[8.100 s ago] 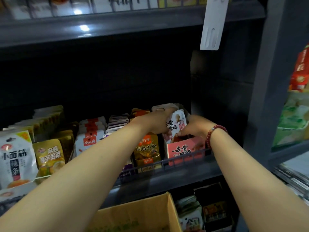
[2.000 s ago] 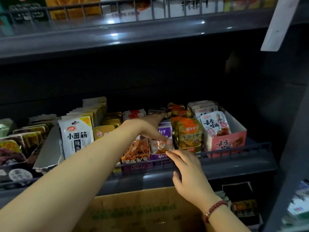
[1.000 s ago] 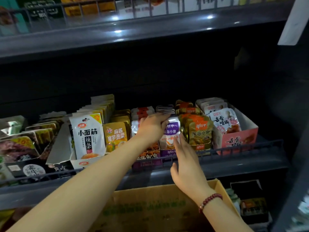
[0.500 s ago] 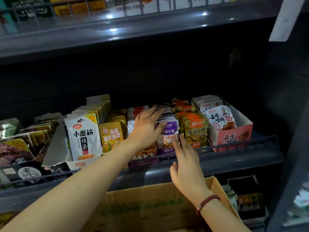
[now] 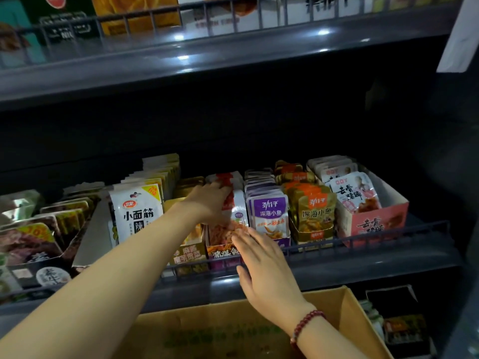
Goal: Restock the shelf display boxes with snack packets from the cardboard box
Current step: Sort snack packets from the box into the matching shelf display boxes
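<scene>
1. Cardboard box sits below the shelf.
2. Red-white packets stand in their display box, mid-row.
3. Left hand curls over them, prob. gripping; square them w/ it.
4. Right hand: fingers straight, holding nothing; steady the front.

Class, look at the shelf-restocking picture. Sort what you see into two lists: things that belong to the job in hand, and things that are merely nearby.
Part of the job:
- left hand on the red-and-white packets
- right hand, fingers straight
- purple packets
- cardboard box

Merely nearby:
- upper shelf
- white hanging tag
- wire rail
- pink display box
</scene>
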The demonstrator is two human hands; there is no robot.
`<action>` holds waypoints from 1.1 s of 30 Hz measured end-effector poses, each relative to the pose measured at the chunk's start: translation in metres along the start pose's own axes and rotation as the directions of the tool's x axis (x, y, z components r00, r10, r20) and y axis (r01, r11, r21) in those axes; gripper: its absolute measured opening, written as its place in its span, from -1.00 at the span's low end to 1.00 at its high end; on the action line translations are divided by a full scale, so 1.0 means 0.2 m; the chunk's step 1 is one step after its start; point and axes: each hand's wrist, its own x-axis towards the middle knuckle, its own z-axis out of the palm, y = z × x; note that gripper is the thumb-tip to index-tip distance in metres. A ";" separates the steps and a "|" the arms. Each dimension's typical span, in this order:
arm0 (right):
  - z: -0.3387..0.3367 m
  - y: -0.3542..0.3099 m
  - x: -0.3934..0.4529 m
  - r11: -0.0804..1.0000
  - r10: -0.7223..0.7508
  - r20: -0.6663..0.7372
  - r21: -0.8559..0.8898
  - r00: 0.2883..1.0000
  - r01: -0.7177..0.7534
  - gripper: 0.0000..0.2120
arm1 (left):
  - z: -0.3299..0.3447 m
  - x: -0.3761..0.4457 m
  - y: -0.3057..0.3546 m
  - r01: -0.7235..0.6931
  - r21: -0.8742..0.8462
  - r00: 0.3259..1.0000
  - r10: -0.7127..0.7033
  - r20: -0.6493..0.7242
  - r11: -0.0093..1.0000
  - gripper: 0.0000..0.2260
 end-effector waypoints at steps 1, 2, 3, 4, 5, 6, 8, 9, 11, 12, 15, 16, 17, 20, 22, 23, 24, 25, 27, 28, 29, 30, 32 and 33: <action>0.01 0.00 0.00 1.000 0.014 0.003 0.006 1.000 -0.014 -0.41 | 0.01 0.01 -0.01 0.002 -0.005 1.000 -0.002 0.001 1.000 -0.19; 0.01 -0.01 0.00 1.000 0.025 0.012 0.011 1.000 -0.025 -0.42 | 0.01 0.01 -0.01 0.005 -0.011 1.000 -0.005 0.004 1.000 -0.16; 0.02 0.00 -0.01 0.999 0.030 0.019 0.016 0.999 -0.030 -0.41 | 0.02 0.01 -0.01 0.007 -0.018 1.000 -0.007 0.010 1.000 -0.14; 0.02 0.00 -0.01 0.999 0.026 0.026 0.022 0.999 -0.027 -0.39 | 0.02 0.01 -0.01 0.008 -0.022 1.000 -0.008 0.014 1.000 -0.14; 0.01 0.00 -0.01 1.000 0.018 0.029 0.025 0.999 -0.019 -0.38 | 0.02 0.01 -0.01 0.006 -0.029 1.000 -0.006 0.019 1.000 -0.16; 0.01 0.01 -0.02 1.000 0.010 0.036 0.027 0.999 -0.011 -0.38 | 0.02 0.01 0.00 0.003 -0.042 1.000 -0.002 0.025 0.999 -0.19; 0.01 0.02 -0.02 0.999 -0.005 0.038 0.041 0.999 0.003 -0.41 | 0.02 0.01 -0.01 0.003 -0.080 1.000 -0.001 0.030 0.997 -0.23; 0.00 0.02 -0.02 0.999 -0.012 0.033 0.050 0.999 0.011 -0.44 | 0.02 0.01 0.00 0.005 -0.086 0.999 -0.002 0.034 0.996 -0.24; 0.00 0.04 -0.03 0.997 -0.029 0.036 0.073 0.999 0.026 -0.47 | 0.02 0.00 0.00 -0.003 -0.045 1.000 0.004 0.021 0.999 -0.24; 0.00 0.04 -0.03 0.996 -0.035 0.035 0.082 0.999 0.032 -0.46 | 0.02 -0.01 0.01 -0.004 -0.023 1.000 0.004 -0.006 1.000 -0.25; 0.00 0.04 -0.03 0.996 -0.037 0.031 0.086 0.999 0.034 -0.45 | 0.01 -0.02 0.01 0.039 -0.009 0.993 -0.039 -0.109 0.999 -0.34; 0.00 0.03 -0.03 0.996 -0.038 0.032 0.083 0.999 0.035 -0.45 | 0.00 -0.02 0.02 0.052 0.010 0.988 -0.049 -0.149 0.999 -0.40; -0.01 0.03 -0.03 0.996 -0.037 0.036 0.082 0.999 0.034 -0.45 | 0.00 -0.02 0.02 0.055 0.039 0.981 -0.047 -0.186 0.998 -0.45; 0.00 0.03 -0.03 0.996 -0.033 0.043 0.086 0.999 0.029 -0.44 | 0.02 0.00 0.02 0.009 0.114 0.978 0.015 -0.210 0.993 -0.42; 0.00 0.03 -0.03 0.996 -0.031 0.047 0.085 0.998 0.027 -0.44 | 0.04 0.01 0.01 -0.003 0.136 0.981 0.030 -0.194 0.991 -0.24; 0.00 0.03 -0.03 0.996 -0.029 0.047 0.088 0.998 0.025 -0.44 | 0.04 0.01 0.00 -0.007 0.115 0.982 0.028 -0.185 0.993 -0.16; 0.00 0.03 -0.03 0.996 -0.028 0.046 0.090 0.999 0.023 -0.43 | 0.04 0.02 0.00 -0.012 0.072 0.986 0.024 -0.163 0.997 -0.10; 0.00 0.03 -0.03 0.996 -0.028 0.047 0.088 0.999 0.023 -0.43 | 0.03 0.03 -0.01 -0.018 0.015 0.992 0.020 -0.124 1.000 -0.06; 0.00 0.03 -0.03 0.997 -0.029 0.057 0.077 0.998 0.025 -0.43 | 0.01 0.04 -0.02 -0.024 -0.076 0.999 0.023 -0.024 0.997 -0.03; -0.01 0.03 -0.03 0.997 -0.028 0.063 0.071 0.998 0.023 -0.43 | 0.00 0.05 -0.02 -0.028 -0.094 1.000 0.029 0.009 0.995 -0.04; -0.01 0.03 -0.03 0.998 -0.025 0.068 0.067 0.997 0.020 -0.43 | -0.01 0.05 -0.03 -0.033 -0.101 0.999 0.036 0.028 0.994 -0.04; -0.01 0.02 -0.03 0.998 -0.022 0.074 0.065 0.997 0.017 -0.42 | -0.02 0.05 -0.03 -0.036 -0.104 0.998 0.040 0.039 0.994 -0.06; -0.02 0.02 -0.03 0.998 -0.014 0.077 0.063 0.997 0.009 -0.42 | -0.03 0.04 -0.04 -0.043 -0.105 0.999 0.046 0.027 0.994 -0.07; -0.02 0.02 -0.03 0.998 -0.010 0.079 0.059 0.997 0.005 -0.42 | -0.03 0.04 -0.04 -0.050 -0.098 0.999 0.051 0.001 0.994 -0.07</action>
